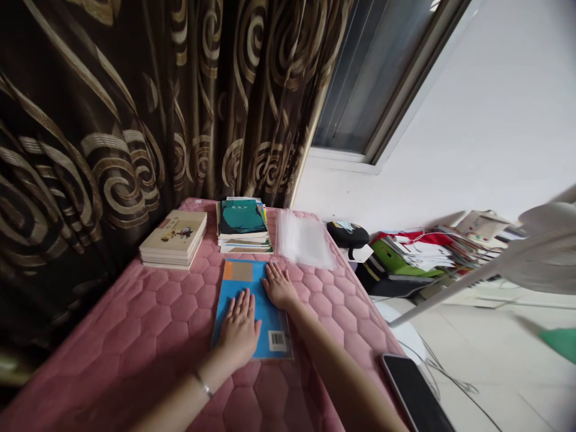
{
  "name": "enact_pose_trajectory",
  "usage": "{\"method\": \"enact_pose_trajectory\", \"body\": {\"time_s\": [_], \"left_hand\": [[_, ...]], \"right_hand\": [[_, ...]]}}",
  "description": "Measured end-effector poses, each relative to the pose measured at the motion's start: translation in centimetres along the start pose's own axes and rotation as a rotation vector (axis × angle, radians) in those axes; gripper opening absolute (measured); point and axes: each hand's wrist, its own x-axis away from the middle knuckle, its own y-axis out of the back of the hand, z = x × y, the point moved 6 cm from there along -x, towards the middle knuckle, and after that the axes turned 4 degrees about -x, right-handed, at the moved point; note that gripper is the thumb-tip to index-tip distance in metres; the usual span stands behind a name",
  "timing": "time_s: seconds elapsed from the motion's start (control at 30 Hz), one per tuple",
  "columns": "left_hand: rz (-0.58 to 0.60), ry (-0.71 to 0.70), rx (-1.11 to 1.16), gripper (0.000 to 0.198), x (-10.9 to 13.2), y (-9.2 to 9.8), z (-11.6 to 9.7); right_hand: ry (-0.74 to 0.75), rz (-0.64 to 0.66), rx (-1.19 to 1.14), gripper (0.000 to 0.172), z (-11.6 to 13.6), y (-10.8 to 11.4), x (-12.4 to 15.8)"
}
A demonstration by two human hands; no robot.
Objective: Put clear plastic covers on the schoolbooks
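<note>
A thin blue book (238,288) lies face down on the pink quilted table cover (148,324), its barcode near the close right corner. My left hand (240,329) rests flat on the book's near half, fingers spread. My right hand (279,287) lies flat on the book's far right edge, fingers stretched out. Neither hand holds anything. A thin bracelet circles my left wrist.
Behind the blue book stand a stack of books with a teal cover on top (243,225) and a beige stack (174,238) to its left. Clear plastic sleeves (304,240) lie at the right. A dark phone (416,393) sits at the table's near right corner. A patterned curtain (135,108) hangs behind.
</note>
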Motion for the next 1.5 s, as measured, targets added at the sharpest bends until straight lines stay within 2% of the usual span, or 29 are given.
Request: {"method": "enact_pose_trajectory", "body": {"time_s": [0.1, 0.2, 0.33, 0.37, 0.43, 0.5, 0.6, 0.77, 0.97, 1.07, 1.1, 1.17, 1.23, 1.3, 1.37, 1.5], "left_hand": [[-0.097, -0.033, -0.022, 0.055, 2.5, 0.6, 1.2], [-0.143, -0.026, -0.058, 0.054, 3.4, 1.1, 2.7], [-0.166, -0.014, -0.081, 0.054, 3.4, 1.3, 2.9], [-0.169, -0.018, -0.077, 0.053, 3.4, 1.2, 2.8], [-0.172, -0.033, -0.062, 0.052, 3.5, 1.1, 2.7], [-0.176, -0.046, -0.049, 0.052, 3.5, 1.2, 2.6], [-0.181, -0.051, -0.049, 0.052, 3.4, 1.5, 2.6], [-0.137, -0.051, -0.047, 0.054, 3.3, 2.1, 3.0], [0.004, -0.007, -0.032, 0.055, 4.1, 1.7, 4.6], [0.079, 0.097, -0.026, 0.057, 2.1, 1.1, 3.6], [0.106, 0.121, -0.013, 0.057, 0.9, 0.8, 2.9], [0.162, 0.076, 0.037, 0.057, -2.3, 0.2, 1.2], [0.159, 0.073, 0.061, 0.058, -5.5, -0.1, 0.6], [0.145, 0.094, 0.066, 0.056, -8.0, -0.3, 1.3], [0.123, 0.113, 0.068, 0.055, -9.6, -0.4, 3.0], [0.136, 0.162, 0.051, 0.055, -10.2, -0.3, 6.5]], "right_hand": [[0.009, 0.003, -0.002, 0.059, -0.4, 0.1, -0.4], [0.006, 0.005, -0.001, 0.059, -0.1, 0.6, -0.4], [-0.059, -0.140, 0.033, 0.056, 2.8, 1.0, 2.1], [-0.015, -0.181, 0.028, 0.056, 4.2, 0.7, 3.2], [0.165, -0.191, -0.017, 0.054, 7.3, -0.6, 5.7], [0.268, -0.169, -0.053, 0.053, 8.8, -1.8, 8.0], [0.257, -0.166, -0.058, 0.057, 7.3, -2.1, 10.0], [0.255, -0.217, -0.043, 0.057, 3.9, -0.7, 10.8], [0.228, -0.182, -0.029, 0.056, 4.2, -1.0, 10.9], [0.221, -0.183, -0.023, 0.056, 4.2, -1.1, 10.9], [0.223, -0.178, -0.024, 0.056, 4.2, -1.2, 10.8], [0.226, -0.168, -0.027, 0.055, 4.1, -1.3, 10.8], [0.227, -0.167, -0.030, 0.055, 4.1, -1.3, 10.8], [0.224, -0.177, -0.031, 0.055, 4.0, -1.3, 10.8], [0.220, -0.184, -0.030, 0.056, 4.0, -1.4, 10.8], [0.218, -0.181, -0.025, 0.057, 4.1, -1.3, 10.8]]}}
